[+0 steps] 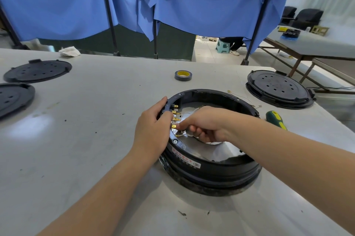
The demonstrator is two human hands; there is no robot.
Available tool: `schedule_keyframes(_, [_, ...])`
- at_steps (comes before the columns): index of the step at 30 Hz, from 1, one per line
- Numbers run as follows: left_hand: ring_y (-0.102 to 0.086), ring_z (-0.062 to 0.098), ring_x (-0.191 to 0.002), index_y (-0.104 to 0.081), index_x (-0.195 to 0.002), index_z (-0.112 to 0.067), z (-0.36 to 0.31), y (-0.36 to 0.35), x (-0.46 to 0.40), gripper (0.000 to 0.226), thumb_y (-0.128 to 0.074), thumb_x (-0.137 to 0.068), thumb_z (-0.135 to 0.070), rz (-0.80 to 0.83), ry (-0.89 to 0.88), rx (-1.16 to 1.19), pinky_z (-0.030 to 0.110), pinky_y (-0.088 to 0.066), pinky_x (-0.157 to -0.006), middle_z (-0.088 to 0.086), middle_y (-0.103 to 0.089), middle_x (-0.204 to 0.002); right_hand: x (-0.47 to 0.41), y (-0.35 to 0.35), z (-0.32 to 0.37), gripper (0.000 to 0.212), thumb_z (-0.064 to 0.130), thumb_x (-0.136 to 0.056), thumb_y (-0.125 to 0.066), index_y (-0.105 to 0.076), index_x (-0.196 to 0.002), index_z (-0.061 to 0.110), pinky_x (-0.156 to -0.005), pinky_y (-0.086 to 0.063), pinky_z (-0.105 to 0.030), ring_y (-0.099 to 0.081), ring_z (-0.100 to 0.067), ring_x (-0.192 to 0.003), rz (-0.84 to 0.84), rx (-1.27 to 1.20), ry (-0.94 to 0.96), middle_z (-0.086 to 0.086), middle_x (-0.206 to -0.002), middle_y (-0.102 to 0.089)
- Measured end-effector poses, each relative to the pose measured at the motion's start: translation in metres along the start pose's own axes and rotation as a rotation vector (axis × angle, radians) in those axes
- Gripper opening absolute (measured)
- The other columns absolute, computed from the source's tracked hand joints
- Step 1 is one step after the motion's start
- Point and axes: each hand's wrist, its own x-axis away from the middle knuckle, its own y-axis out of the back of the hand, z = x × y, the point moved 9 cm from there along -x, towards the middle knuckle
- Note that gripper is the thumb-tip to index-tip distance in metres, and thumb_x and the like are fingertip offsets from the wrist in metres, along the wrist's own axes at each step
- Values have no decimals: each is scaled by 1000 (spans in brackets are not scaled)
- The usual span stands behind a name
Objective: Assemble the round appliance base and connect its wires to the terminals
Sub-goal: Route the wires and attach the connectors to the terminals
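Observation:
The round black appliance base (pixel 215 166) stands open side up in the middle of the white table, with a silvery plate inside. A row of brass terminals (pixel 174 118) runs along its inner left wall. My left hand (pixel 153 128) grips the left rim beside the terminals. My right hand (pixel 207 124) reaches inside the ring and pinches a thin wire end (pixel 179 135) close to the lower terminals. Thin wires (pixel 189 113) loop across the plate behind my fingers.
A black round cover (pixel 278 88) lies at the right, two more covers (pixel 38 70) at the left. A tape roll (pixel 183 75) sits behind the base. A green-yellow screwdriver (pixel 275 119) lies right of my forearm. Loose wires (pixel 244 98) trail behind the base. Blue curtains hang beyond the table.

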Motion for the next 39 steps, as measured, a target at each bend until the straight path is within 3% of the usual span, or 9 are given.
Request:
schedule_keyframes(8, [-53,-21,-89,-51,-139,-19,0,0,0,48,-50,-93,-9,-1,9,22,8,-39,-76,-13,-60,-125,1,1,3,30,18,-94,-59,-55,-65,17,-32,-25,-11,-28,-2,-29,-39,14,33,10,-39,-38])
schedule_keyframes(13, [-57,-21,-81,-52,-139,-18,1,1,0,48,-50,-93,-7,-7,12,35,3,-43,-68,-12,-60,-122,3,1,4,31,17,-95,-58,-56,-64,17,-32,-24,-11,-28,-3,-29,-47,31,38,10,-37,-37])
schedule_keyframes(17, [-58,-1,-106,-53,-138,-18,1,2,-1,48,-51,-91,-8,-7,12,43,19,-45,-88,-7,-60,-131,4,3,6,27,16,-93,-61,-55,-67,15,-32,-25,-12,-28,-3,-29,-72,64,55,9,-37,-38])
schedule_keyframes(20, [-57,6,-113,-55,-136,-18,1,2,-1,48,-52,-90,-8,-16,16,37,24,-43,-95,-8,-60,-130,4,4,7,30,16,-93,-60,-53,-64,16,-33,-25,-12,-28,-3,-30,-74,79,66,9,-38,-37])
schedule_keyframes(25, [-58,3,-108,-55,-137,-18,1,2,-1,48,-51,-90,-8,-14,15,47,22,-43,-90,-9,-60,-128,3,2,6,33,17,-94,-59,-55,-62,17,-33,-24,-12,-26,-3,-30,-56,75,56,9,-38,-35])
schedule_keyframes(29, [-57,-9,-98,-54,-137,-19,1,2,-1,47,-51,-91,-8,-14,15,43,9,-42,-78,-11,-60,-127,2,1,4,34,17,-94,-60,-54,-60,17,-32,-22,-11,-24,-3,-31,-27,25,34,9,-40,-34])
schedule_keyframes(32, [-56,-9,-98,-54,-137,-17,1,2,-1,47,-51,-91,-7,-17,16,56,15,-42,-81,-9,-61,-128,-1,0,2,33,18,-94,-60,-53,-62,17,-32,-21,-11,-24,-4,-31,-5,0,16,9,-40,-35])
schedule_keyframes(36, [-57,-20,-78,-54,-137,-19,0,2,1,48,-51,-91,-7,-29,12,46,16,-44,-77,-29,-62,-102,-5,-2,-2,31,20,-94,-61,-53,-64,17,-31,-22,-10,-24,-4,-29,21,-20,-16,10,-39,-35])
schedule_keyframes(39, [-55,-23,-77,-54,-137,-18,1,2,1,48,-51,-91,-7,-32,18,55,13,-42,-75,-30,-61,-102,-7,-2,-3,31,20,-93,-62,-53,-64,17,-30,-22,-10,-24,-4,-28,23,-32,-30,10,-38,-34])
